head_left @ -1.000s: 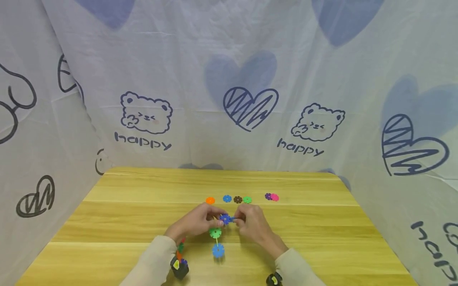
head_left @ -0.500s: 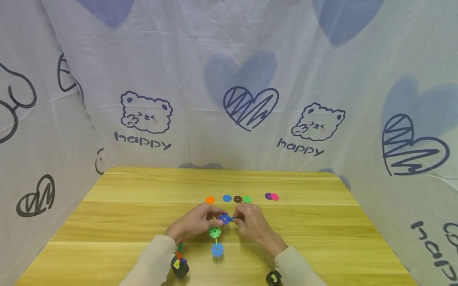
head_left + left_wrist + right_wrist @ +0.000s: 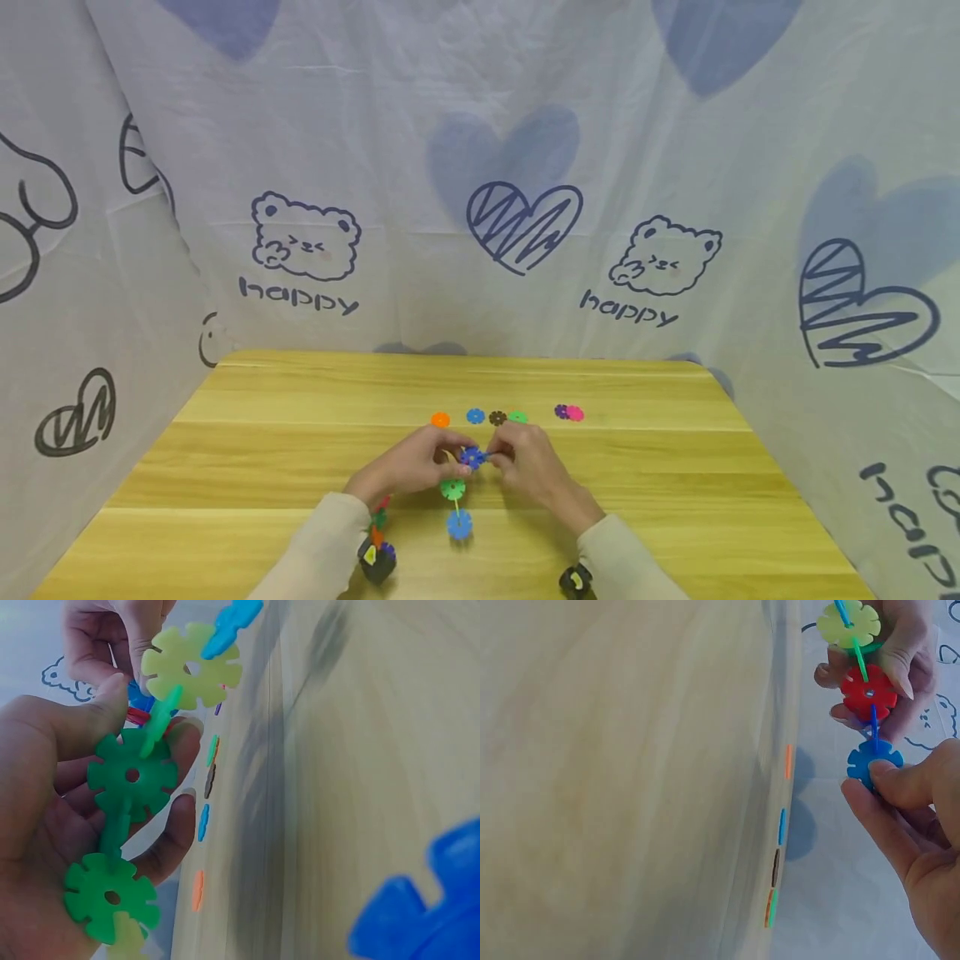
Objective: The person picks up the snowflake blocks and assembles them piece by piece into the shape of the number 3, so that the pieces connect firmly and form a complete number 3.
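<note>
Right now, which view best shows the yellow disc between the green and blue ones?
The left wrist view: the yellow disc shows its face large, with notches and centre hole. The right wrist view shows that face smaller, at the top edge; the head view catches only a thin edge.

The head view looks forward-down from above; close wrist views share the disc chain (image 3: 154,776)

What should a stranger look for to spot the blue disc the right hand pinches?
Above the wooden table, find the chain of discs. Follow it past a red disc to the right hand. The blue disc is pinched there, lighter than the dark blue disc linked beside it.
</note>
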The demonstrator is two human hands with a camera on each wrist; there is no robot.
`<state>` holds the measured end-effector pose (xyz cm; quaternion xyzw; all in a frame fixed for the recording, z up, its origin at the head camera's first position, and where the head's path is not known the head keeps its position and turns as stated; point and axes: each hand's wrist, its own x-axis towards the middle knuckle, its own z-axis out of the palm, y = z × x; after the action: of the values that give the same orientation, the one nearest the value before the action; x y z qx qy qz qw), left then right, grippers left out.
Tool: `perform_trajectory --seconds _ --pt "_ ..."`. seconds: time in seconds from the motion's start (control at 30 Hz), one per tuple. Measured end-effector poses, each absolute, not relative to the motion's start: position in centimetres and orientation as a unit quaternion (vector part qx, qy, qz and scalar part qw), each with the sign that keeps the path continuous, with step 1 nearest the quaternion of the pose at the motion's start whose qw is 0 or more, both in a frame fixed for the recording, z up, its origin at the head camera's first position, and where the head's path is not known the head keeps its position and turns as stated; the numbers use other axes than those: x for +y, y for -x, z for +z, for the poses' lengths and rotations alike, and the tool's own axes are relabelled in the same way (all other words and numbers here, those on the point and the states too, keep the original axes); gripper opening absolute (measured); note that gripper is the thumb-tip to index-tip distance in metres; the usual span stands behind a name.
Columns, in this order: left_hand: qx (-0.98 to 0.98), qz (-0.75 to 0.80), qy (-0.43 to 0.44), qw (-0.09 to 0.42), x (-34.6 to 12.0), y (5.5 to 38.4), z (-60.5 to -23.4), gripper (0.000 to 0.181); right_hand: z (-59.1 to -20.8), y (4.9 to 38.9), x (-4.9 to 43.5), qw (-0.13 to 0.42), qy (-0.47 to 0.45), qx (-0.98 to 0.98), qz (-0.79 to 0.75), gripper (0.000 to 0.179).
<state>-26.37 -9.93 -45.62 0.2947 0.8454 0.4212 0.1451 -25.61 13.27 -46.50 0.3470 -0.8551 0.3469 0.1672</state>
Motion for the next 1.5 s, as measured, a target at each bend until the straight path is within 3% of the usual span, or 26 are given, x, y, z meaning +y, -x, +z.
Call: perform_trajectory --seconds 0.4,0.87,1.27,1.5 --pt "0.851 0.419 -0.282 0.145 -10.02 26.25 -45.57 0.043 -46.44 26.20 13.82 0.117 -0.355 -0.853 0.365 0.011" --pt "0.842 0.432 -0.279 0.161 -10.24 26.47 -45.53 0.044 -46.27 26.25 13.86 0.142 -0.366 -0.847 0.358 0.009" --pt "0.834 0.433 -0.299 0.164 -9.69 27.01 -45.63 0.028 -46.62 26.35 13.32 0.158 -0.394 -0.827 0.368 0.009" --pt "0.829 0.444 -0.298 0.164 -9.82 27.02 -45.63 0.025 -46.62 26.57 13.74 0.125 -0.366 -0.843 0.375 0.009"
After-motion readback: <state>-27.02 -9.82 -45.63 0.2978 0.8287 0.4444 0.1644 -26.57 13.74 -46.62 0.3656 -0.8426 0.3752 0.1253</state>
